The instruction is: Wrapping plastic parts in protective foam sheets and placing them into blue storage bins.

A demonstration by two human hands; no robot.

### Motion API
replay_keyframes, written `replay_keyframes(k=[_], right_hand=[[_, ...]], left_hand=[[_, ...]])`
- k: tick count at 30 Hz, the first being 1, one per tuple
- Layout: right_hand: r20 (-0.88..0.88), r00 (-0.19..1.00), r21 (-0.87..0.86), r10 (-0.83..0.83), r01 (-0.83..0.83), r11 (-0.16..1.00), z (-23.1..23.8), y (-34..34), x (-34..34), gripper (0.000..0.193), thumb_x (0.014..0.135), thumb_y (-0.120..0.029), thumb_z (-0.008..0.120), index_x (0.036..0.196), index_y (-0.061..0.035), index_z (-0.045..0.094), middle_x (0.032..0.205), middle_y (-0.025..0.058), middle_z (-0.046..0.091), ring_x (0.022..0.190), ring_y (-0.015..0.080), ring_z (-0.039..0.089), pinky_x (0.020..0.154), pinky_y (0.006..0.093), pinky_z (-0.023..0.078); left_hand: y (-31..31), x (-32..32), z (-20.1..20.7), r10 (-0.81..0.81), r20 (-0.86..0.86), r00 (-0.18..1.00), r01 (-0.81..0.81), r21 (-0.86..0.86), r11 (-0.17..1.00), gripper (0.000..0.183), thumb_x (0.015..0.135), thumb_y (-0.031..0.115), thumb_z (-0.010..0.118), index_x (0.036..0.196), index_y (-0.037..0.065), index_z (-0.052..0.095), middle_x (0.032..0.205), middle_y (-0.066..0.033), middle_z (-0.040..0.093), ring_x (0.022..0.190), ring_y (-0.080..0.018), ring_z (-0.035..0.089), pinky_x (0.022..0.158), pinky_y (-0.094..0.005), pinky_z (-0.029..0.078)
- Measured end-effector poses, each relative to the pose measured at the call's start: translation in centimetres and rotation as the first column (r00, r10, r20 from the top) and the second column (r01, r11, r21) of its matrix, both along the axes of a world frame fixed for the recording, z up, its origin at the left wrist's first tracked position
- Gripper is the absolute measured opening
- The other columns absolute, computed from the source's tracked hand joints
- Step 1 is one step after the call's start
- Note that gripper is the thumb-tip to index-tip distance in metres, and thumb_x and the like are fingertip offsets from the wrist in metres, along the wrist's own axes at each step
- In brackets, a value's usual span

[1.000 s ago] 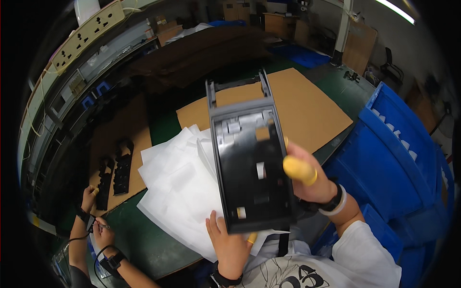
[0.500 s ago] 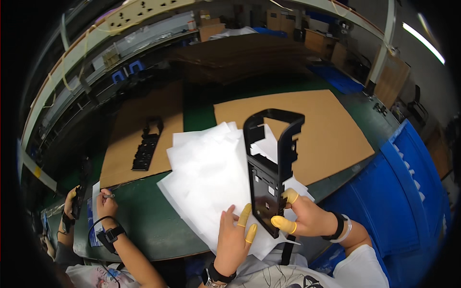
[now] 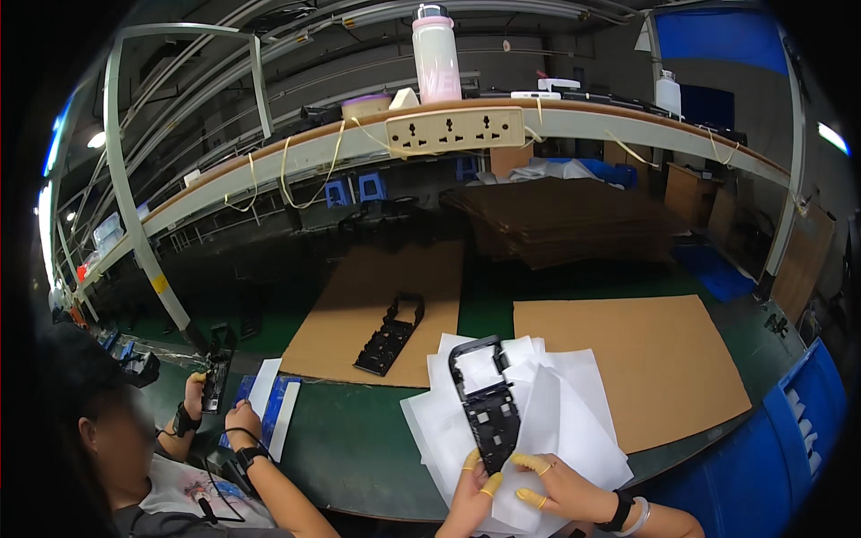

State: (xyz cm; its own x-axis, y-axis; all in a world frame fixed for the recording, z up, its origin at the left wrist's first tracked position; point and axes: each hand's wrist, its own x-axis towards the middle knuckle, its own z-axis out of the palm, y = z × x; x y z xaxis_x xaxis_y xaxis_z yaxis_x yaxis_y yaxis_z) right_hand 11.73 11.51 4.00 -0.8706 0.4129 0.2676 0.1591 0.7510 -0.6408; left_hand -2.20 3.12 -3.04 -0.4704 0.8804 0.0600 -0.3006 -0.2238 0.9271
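My left hand, with yellow finger cots on thumb and finger, pinches the lower end of a black plastic frame. The frame stands tilted above a pile of white sheets; it has a large opening at its top and several small cutouts lower down. Just right of the frame's lower end is my right hand, also in yellow finger cots. Its thumb and finger are apart and lie over a curled white sheet. Whether they press on the sheet is hard to make out.
Another black frame lies on a cardboard sheet; a second cardboard sheet is at right. At left, a co-worker's hand works beside another black part. A blue bin stands right. A shelf with sockets crosses above.
The view has tilted up, bringing the shelf in. The black frame has passed from my right hand to my left. My right hand has let go and moved over the white sheet.
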Motion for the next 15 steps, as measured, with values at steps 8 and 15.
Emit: replay_keyframes(k=[8,15], right_hand=[[0.151,0.984,0.372,-0.091,0.029,0.928,-3.8,-0.2,3.6,0.048,0.074,-0.021,0.059,0.12,-0.0121,0.048,0.131,0.0119,0.038,0.122,0.0322,0.032,0.099,0.0514,0.024],[0.187,0.979,0.393,-0.085,0.004,0.919,-4.4,0.7,2.4,0.033,0.083,-0.028,0.054,0.112,-0.014,0.055,0.131,0.0045,0.04,0.12,0.0252,0.037,0.098,0.0451,0.026]], left_hand=[[-0.6,-4.8,3.4,0.176,0.117,0.977,-0.18,0.02,0.983,0.044,0.091,0.017,0.044,0.13,0.0,0.031,0.108,-0.012,0.055,0.085,-0.0187,0.06,0.068,-0.0288,0.052],[0.4,-11.7,7.4,0.165,-0.019,0.986,-0.166,-0.062,0.984,0.034,0.092,0.022,0.041,0.118,0.001,0.044,0.092,-0.0103,0.06,0.065,-0.0181,0.059,0.055,-0.0222,0.048]])
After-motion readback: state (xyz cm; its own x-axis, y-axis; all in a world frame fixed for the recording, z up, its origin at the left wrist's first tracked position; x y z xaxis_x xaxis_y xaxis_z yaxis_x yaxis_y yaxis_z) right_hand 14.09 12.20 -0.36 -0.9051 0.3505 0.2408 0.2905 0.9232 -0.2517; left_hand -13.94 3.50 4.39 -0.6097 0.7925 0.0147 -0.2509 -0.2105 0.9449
